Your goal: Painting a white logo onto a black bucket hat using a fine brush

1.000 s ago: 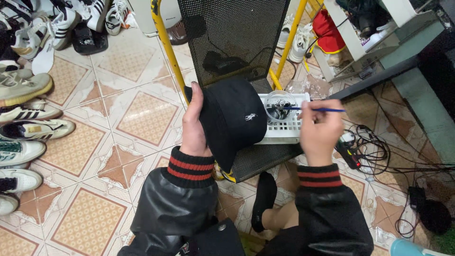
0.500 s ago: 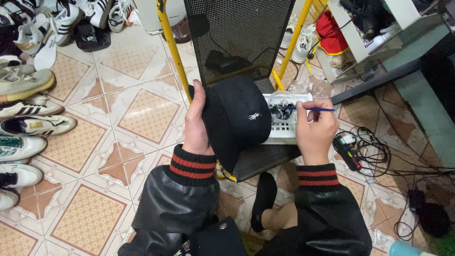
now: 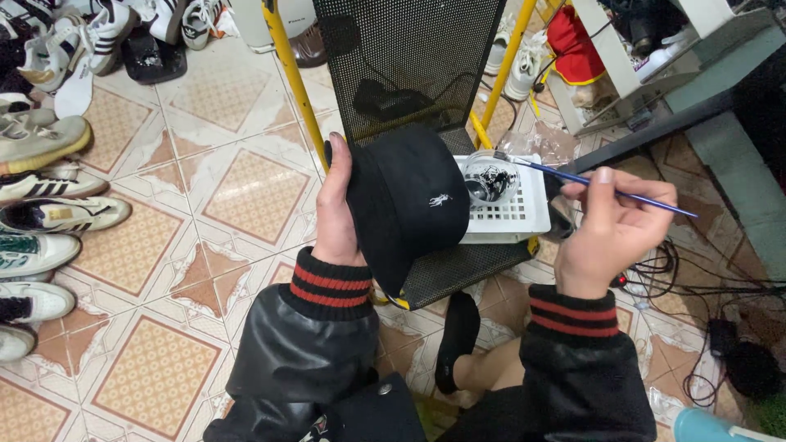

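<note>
My left hand (image 3: pixel 336 209) grips a black bucket hat (image 3: pixel 405 205) by its left brim; the hat has a small white embroidered figure on its side. My right hand (image 3: pixel 610 229) holds a thin blue brush (image 3: pixel 598 184), and the brush tip reaches into a small clear bowl of black liquid (image 3: pixel 490 178). The bowl sits on a white slotted tray (image 3: pixel 516 213) on a black mesh chair seat (image 3: pixel 458 266). Both sleeves are black with red-striped cuffs.
The chair's black mesh back (image 3: pixel 409 57) and yellow frame (image 3: pixel 286 65) stand ahead. Several sneakers (image 3: pixel 49 213) line the tiled floor on the left and at the top. Black cables (image 3: pixel 696 270) lie on the right. A grey bench edge (image 3: pixel 655 90) is upper right.
My right hand has shifted right and lower, with the brush tip now in the bowl. The hat stays held in my left hand.
</note>
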